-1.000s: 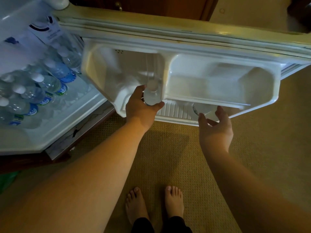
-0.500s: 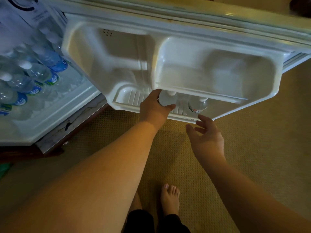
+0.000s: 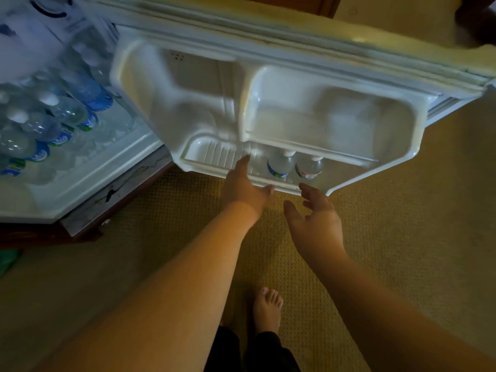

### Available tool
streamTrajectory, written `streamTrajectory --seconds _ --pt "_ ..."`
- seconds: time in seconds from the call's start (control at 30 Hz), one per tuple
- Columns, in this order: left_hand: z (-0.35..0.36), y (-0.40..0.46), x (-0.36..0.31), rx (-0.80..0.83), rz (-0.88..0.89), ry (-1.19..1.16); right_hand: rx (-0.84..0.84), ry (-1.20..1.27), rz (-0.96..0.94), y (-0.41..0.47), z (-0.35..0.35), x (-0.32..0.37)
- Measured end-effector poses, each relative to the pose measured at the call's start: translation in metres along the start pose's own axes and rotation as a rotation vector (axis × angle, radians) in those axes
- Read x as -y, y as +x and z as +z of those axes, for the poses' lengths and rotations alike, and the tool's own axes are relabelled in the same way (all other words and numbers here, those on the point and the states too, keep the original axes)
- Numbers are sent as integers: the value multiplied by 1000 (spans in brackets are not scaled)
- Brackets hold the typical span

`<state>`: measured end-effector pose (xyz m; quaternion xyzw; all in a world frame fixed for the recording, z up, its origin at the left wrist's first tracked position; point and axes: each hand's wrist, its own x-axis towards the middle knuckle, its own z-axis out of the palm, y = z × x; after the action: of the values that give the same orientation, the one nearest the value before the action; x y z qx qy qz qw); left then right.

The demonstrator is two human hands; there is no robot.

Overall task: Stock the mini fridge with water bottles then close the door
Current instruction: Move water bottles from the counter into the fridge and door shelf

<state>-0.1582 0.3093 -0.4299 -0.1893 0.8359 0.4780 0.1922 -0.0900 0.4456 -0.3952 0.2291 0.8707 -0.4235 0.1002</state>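
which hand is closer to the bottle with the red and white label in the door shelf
Right. The right hand hangs open just below the red-labelled bottle, fingertips near the shelf rim under it. The left hand is further left, past the blue-labelled bottle.

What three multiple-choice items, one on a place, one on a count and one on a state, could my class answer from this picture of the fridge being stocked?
1. Where do the bottles in the door stand?
A. upper door bin
B. bottom door shelf
C. on the carpet

2. How many bottles stand in the door?
A. two
B. four
C. none

3. What is the state of the fridge door?
A. shut
B. taken off
C. open

Answers:
1 B: both bottles stand on the bottom door shelf, under the upper bin.
2 A: the left bottle and the right bottle stand side by side.
3 C: the fridge door is swung wide, its inner side facing the person, and both the left hand and the right hand hold nothing.
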Motion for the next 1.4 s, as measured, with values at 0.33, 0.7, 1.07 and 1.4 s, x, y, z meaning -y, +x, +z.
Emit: streamTrajectory --seconds 0.33,0.7,1.07,1.4 --pt "-224 -222 -57 -325 97 -83 46 -13 -632 -112 -87 201" --pt "-511 -393 -271 -897 398 6 119 161 -1172 -223 -185 539" --pt "-666 -269 -316 -809 353 93 51 -270 -956 -110 -128 744" --pt "-759 -63 -364 -679 19 444 195 -637 -663 15 -66 814"
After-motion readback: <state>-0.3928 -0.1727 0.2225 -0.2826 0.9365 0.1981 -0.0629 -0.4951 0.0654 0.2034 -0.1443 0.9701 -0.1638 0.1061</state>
